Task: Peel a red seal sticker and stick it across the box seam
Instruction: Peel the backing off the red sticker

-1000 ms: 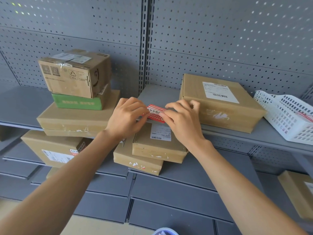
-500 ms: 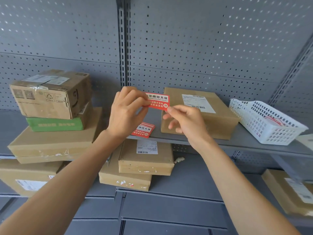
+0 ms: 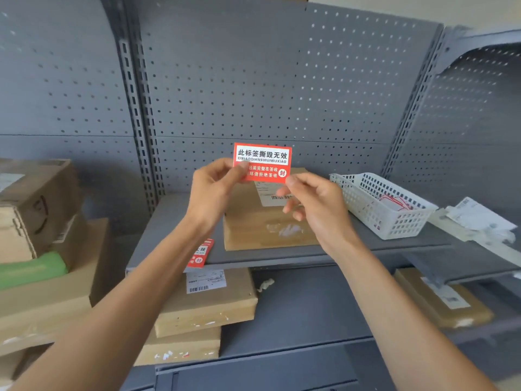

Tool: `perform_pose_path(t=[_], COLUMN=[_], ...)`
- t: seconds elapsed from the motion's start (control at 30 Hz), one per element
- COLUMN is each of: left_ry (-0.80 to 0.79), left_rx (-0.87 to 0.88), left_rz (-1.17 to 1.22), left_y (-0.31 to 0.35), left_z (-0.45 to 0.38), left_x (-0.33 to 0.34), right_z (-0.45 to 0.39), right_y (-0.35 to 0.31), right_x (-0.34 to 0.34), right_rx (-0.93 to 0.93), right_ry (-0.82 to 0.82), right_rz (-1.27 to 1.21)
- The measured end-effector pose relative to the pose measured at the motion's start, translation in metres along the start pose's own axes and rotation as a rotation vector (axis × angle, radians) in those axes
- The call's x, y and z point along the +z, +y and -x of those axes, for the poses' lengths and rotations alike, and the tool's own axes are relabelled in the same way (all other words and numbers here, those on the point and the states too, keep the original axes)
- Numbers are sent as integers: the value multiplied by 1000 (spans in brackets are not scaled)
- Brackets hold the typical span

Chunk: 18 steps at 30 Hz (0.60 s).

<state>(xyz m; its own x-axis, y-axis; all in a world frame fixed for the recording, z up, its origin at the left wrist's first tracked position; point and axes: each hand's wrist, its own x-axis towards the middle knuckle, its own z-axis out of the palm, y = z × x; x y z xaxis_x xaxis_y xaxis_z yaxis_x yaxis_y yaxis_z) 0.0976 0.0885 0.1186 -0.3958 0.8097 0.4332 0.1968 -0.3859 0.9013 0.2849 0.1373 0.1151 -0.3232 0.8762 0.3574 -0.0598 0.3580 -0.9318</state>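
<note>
A red seal sticker [image 3: 262, 162] with a white text band is held upright in front of the pegboard. My left hand [image 3: 215, 190] pinches its lower left corner. My right hand [image 3: 315, 206] has thumb and fingers at its lower right corner. Behind and below the sticker a flat brown box [image 3: 262, 227] with a white shipping label lies on the grey shelf [image 3: 174, 230]. More red stickers [image 3: 200, 253] lie at the shelf's front edge, partly hidden by my left forearm.
A white slotted basket [image 3: 380, 207] holding red stickers stands right of the box. Loose papers [image 3: 476, 218] lie further right. Two stacked boxes [image 3: 205, 309] sit on the lower shelf, a box pile [image 3: 36, 249] at left, another box [image 3: 442, 300] at lower right.
Both hands have lifted the red sticker up off the shelf to face height. The view has tilted upward and to the right.
</note>
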Motion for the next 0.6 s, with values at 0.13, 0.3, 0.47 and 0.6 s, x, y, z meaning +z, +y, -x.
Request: perform_pose_path(t=[0.13, 0.3, 0.47, 0.6], left_ry=[-12, 23, 61, 88], left_rx=[-15, -18, -41, -47], left_rz=[54, 59, 38, 21], left_y=[1, 6, 9, 10], left_z=[-7, -15, -22, -22], left_x=[19, 33, 39, 41], right_z=[0, -8, -18, -24], right_y=[2, 0, -4, -6], right_x=[-18, -35, -43, -48], right_rx=[-1, -26, -63, -44], right_ry=[45, 12, -35, -39], right_rz=[-10, -35, -13, -42])
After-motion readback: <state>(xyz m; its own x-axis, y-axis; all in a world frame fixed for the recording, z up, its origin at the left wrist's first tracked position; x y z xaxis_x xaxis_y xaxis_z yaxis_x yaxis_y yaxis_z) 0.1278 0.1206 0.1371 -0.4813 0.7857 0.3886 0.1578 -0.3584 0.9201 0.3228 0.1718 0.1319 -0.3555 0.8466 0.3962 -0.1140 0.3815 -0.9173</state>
